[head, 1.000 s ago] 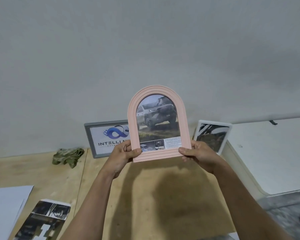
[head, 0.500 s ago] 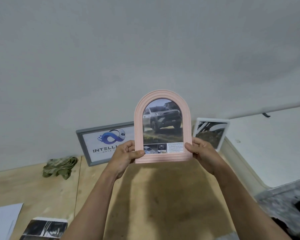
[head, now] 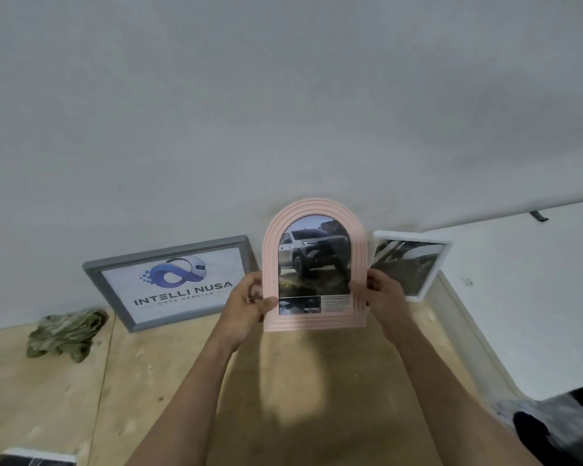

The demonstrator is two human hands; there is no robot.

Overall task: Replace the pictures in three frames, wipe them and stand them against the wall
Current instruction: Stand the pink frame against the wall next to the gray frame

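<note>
A pink arched frame (head: pixel 314 321) with a picture of a white truck stands upright close to the wall, between two other frames. My left hand (head: pixel 246 302) grips its lower left edge and my right hand (head: pixel 381 292) grips its lower right edge. I cannot tell whether its bottom edge touches the wooden table (head: pixel 300 381). A grey frame (head: pixel 169 280) with a blue logo leans against the wall to the left. A white frame (head: pixel 409 264) with a dark picture leans against the wall to the right.
A crumpled green cloth (head: pixel 64 334) lies on the table at the left, near the wall. A printed picture (head: pixel 34 460) shows at the bottom left edge. A white surface (head: pixel 525 297) borders the table on the right.
Both hands have carried the pink frame away from me and down toward the wall, into the gap between the grey and white frames. The view has shifted, hiding the papers at bottom left.
</note>
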